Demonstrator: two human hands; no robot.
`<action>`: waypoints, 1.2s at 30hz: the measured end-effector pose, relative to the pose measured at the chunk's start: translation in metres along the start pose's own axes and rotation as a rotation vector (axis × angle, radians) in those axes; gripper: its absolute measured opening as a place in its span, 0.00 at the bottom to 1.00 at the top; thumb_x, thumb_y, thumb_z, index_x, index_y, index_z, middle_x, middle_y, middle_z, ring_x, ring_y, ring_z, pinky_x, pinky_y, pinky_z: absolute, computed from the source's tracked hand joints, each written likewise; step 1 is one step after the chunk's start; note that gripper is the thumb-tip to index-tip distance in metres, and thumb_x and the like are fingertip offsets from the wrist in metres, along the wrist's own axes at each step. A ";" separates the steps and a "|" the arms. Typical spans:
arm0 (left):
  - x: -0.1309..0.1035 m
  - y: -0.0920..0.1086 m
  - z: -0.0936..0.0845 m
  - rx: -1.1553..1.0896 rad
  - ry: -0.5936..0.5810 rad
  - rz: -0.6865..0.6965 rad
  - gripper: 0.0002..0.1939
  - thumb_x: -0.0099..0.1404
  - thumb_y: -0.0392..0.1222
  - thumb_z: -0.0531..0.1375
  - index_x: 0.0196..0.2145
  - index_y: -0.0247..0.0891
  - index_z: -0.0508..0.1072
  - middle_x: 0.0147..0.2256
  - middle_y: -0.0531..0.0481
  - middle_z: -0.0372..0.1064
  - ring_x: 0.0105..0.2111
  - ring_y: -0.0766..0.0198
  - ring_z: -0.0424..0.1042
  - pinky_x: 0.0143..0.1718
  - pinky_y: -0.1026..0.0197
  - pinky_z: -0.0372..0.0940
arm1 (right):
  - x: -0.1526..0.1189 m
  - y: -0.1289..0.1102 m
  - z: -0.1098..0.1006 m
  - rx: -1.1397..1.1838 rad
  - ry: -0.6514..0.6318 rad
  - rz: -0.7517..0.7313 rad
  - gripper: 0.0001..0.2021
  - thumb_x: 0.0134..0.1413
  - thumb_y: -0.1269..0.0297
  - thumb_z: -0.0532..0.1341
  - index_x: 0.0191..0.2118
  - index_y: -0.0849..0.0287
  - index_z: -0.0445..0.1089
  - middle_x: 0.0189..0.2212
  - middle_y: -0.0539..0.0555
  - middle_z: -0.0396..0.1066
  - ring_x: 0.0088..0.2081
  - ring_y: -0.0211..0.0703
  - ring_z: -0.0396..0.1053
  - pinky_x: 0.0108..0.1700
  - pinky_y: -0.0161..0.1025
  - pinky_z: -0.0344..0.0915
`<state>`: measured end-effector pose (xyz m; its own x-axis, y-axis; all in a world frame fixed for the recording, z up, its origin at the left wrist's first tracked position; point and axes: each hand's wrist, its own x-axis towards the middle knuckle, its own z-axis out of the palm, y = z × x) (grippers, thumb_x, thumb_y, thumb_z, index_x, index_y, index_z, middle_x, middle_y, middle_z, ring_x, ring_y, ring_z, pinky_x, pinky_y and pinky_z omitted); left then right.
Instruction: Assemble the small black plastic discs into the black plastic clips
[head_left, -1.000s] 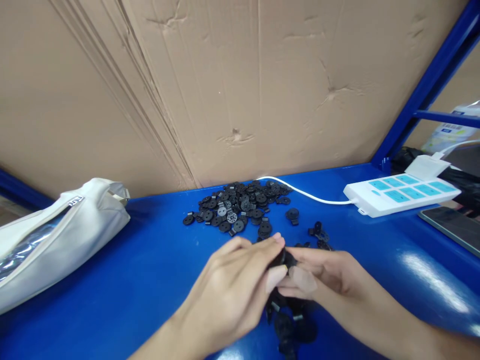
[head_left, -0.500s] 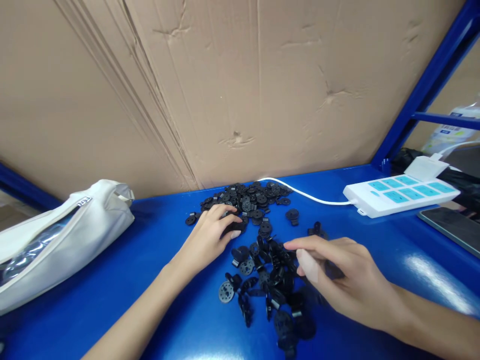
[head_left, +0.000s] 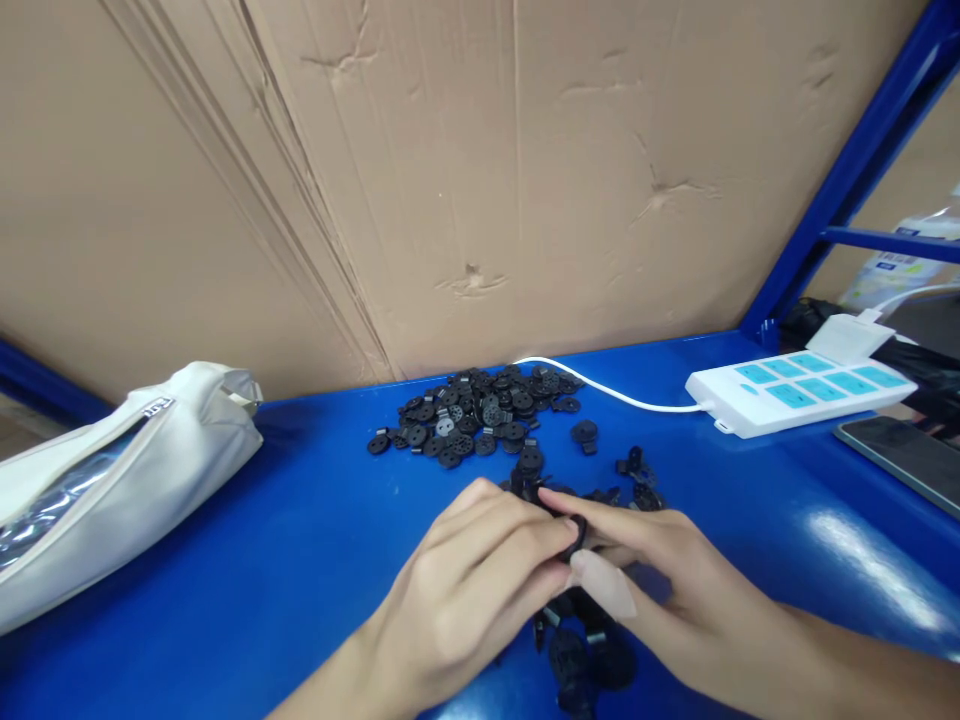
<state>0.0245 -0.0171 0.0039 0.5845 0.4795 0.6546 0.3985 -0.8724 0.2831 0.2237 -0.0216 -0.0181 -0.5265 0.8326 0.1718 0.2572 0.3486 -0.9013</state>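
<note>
My left hand (head_left: 469,585) and my right hand (head_left: 679,575) meet over the near heap. Between their fingertips is a small black round plastic clip (head_left: 576,540), pinched from both sides; the fingers cover most of it. A pale plaster or finger cover wraps my right thumb. Beneath and around my hands lies the near heap of black clips (head_left: 570,660), partly hidden. Farther back, near the cardboard, a pile of black perforated discs and clips (head_left: 495,410) spreads out.
All this lies on a blue table (head_left: 300,560) backed by a cardboard sheet (head_left: 450,200). A white pouch (head_left: 180,460) is at the left. On the right are a white power strip (head_left: 802,390) with its cord and a dark phone (head_left: 900,455). Blue metal posts (head_left: 832,190) frame the side.
My left hand has come from the far pile toward me and rightward to meet my right hand. Both now grip a black clip together. My right hand has moved little.
</note>
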 end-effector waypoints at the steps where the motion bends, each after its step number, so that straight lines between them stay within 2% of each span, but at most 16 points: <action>1: 0.000 0.001 0.000 -0.014 -0.011 -0.002 0.10 0.64 0.31 0.59 0.45 0.33 0.69 0.35 0.48 0.73 0.32 0.66 0.71 0.33 0.61 0.65 | -0.001 -0.002 0.000 0.022 -0.019 0.005 0.23 0.63 0.57 0.54 0.60 0.60 0.61 0.40 0.56 0.75 0.36 0.43 0.74 0.41 0.39 0.72; 3: 0.001 0.000 -0.001 -0.027 -0.034 0.003 0.11 0.66 0.34 0.58 0.47 0.32 0.68 0.35 0.47 0.73 0.33 0.65 0.71 0.34 0.61 0.65 | 0.000 -0.005 0.000 0.066 -0.062 -0.006 0.19 0.63 0.60 0.54 0.56 0.60 0.66 0.35 0.53 0.75 0.32 0.40 0.73 0.36 0.35 0.71; 6: 0.003 0.001 -0.002 0.023 -0.073 0.038 0.11 0.68 0.37 0.56 0.47 0.32 0.67 0.36 0.46 0.73 0.32 0.65 0.71 0.33 0.61 0.65 | 0.003 -0.009 0.000 0.091 -0.098 -0.016 0.11 0.59 0.70 0.53 0.43 0.60 0.71 0.30 0.49 0.72 0.30 0.37 0.70 0.33 0.30 0.68; 8: 0.004 0.004 -0.001 0.083 -0.088 0.058 0.10 0.68 0.37 0.56 0.46 0.32 0.68 0.35 0.46 0.73 0.29 0.66 0.69 0.31 0.61 0.64 | 0.004 -0.011 0.001 0.051 -0.095 0.014 0.10 0.55 0.75 0.53 0.37 0.60 0.71 0.27 0.47 0.70 0.27 0.35 0.68 0.32 0.29 0.65; 11: 0.004 0.008 0.001 0.121 -0.105 0.038 0.08 0.68 0.36 0.55 0.44 0.32 0.69 0.34 0.48 0.73 0.27 0.67 0.68 0.30 0.62 0.63 | 0.004 -0.011 0.002 -0.002 -0.108 0.047 0.09 0.50 0.77 0.52 0.33 0.61 0.68 0.26 0.48 0.70 0.26 0.35 0.65 0.31 0.30 0.63; 16: 0.004 0.011 0.004 0.109 -0.101 0.009 0.07 0.69 0.37 0.54 0.42 0.34 0.69 0.33 0.49 0.72 0.27 0.68 0.68 0.29 0.63 0.62 | 0.003 -0.009 -0.001 0.006 -0.133 0.044 0.10 0.51 0.77 0.52 0.34 0.60 0.69 0.24 0.47 0.68 0.28 0.37 0.67 0.31 0.29 0.63; 21: 0.005 0.009 0.002 0.182 -0.099 0.013 0.07 0.69 0.38 0.54 0.42 0.32 0.67 0.32 0.48 0.70 0.29 0.67 0.67 0.30 0.62 0.62 | 0.002 -0.005 -0.003 -0.094 -0.155 0.067 0.11 0.55 0.74 0.51 0.37 0.59 0.70 0.23 0.47 0.67 0.28 0.38 0.66 0.33 0.31 0.64; 23: 0.006 0.008 0.001 0.261 -0.112 0.016 0.07 0.69 0.39 0.54 0.37 0.31 0.67 0.29 0.49 0.67 0.26 0.66 0.64 0.28 0.62 0.59 | 0.000 -0.005 -0.004 -0.131 -0.158 0.079 0.11 0.57 0.72 0.51 0.39 0.58 0.69 0.26 0.49 0.68 0.29 0.39 0.66 0.35 0.33 0.64; 26: 0.008 0.006 -0.002 0.415 -0.160 0.041 0.13 0.69 0.42 0.53 0.27 0.34 0.64 0.24 0.51 0.62 0.22 0.66 0.58 0.25 0.60 0.52 | -0.004 -0.004 -0.005 -0.143 -0.177 0.089 0.10 0.60 0.67 0.50 0.40 0.56 0.68 0.27 0.50 0.68 0.32 0.40 0.66 0.38 0.34 0.63; 29: 0.010 0.007 -0.004 0.507 -0.245 0.080 0.17 0.70 0.46 0.51 0.25 0.36 0.63 0.23 0.52 0.60 0.23 0.64 0.57 0.26 0.59 0.50 | -0.005 -0.005 -0.005 -0.127 -0.242 0.146 0.10 0.63 0.64 0.48 0.36 0.56 0.66 0.26 0.49 0.64 0.30 0.39 0.63 0.36 0.35 0.61; 32: 0.010 0.008 -0.005 0.512 -0.326 0.104 0.18 0.70 0.47 0.48 0.25 0.37 0.62 0.23 0.52 0.60 0.23 0.62 0.57 0.28 0.58 0.49 | -0.003 -0.007 -0.006 -0.016 -0.300 0.208 0.10 0.64 0.63 0.48 0.33 0.57 0.62 0.26 0.47 0.60 0.28 0.37 0.57 0.32 0.33 0.56; 36: 0.008 0.010 -0.004 0.485 -0.358 0.111 0.20 0.72 0.46 0.43 0.26 0.37 0.63 0.23 0.51 0.61 0.24 0.61 0.57 0.28 0.58 0.49 | 0.002 -0.010 -0.006 0.283 -0.371 0.255 0.11 0.61 0.68 0.49 0.26 0.58 0.54 0.24 0.45 0.49 0.26 0.34 0.47 0.27 0.33 0.48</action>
<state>0.0303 -0.0225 0.0148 0.8087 0.4634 0.3623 0.5485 -0.8166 -0.1798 0.2251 -0.0207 -0.0065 -0.7401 0.6499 -0.1727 0.2124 -0.0178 -0.9770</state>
